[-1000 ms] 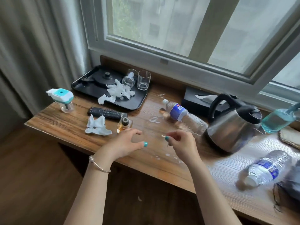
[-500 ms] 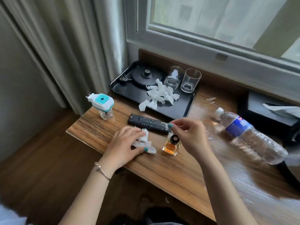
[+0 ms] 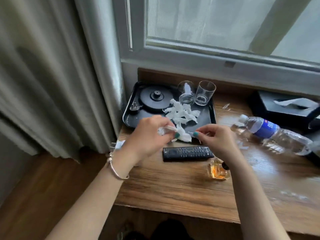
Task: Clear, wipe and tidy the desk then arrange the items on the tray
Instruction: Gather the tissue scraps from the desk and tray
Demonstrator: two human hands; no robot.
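My left hand [image 3: 149, 137] grips a crumpled white tissue [image 3: 182, 135], held just above the desk at the front edge of the black tray [image 3: 126, 118]. My right hand [image 3: 220, 141] is beside it with fingers curled, and thumb and forefinger pinch what looks like a tiny white scrap. On the tray are a round kettle base [image 3: 155, 97], a pile of torn tissue [image 3: 181, 111] and two glasses [image 3: 205, 92], one with tissue inside. A black remote [image 3: 187, 153] lies below my hands, and a small amber perfume bottle [image 3: 218, 170] sits by my right wrist.
A plastic water bottle [image 3: 273, 134] lies on its side at the right of the wooden desk [image 3: 173, 187]. A black tissue box [image 3: 284, 106] stands behind it under the window. Curtains hang at the left. A white plug-in device [image 3: 119, 144] peeks out behind my left wrist.
My left hand has lifted the tissue off the desk and carried it toward the tray. My right hand has moved away from the perfume bottle to beside the left. The view has shifted left.
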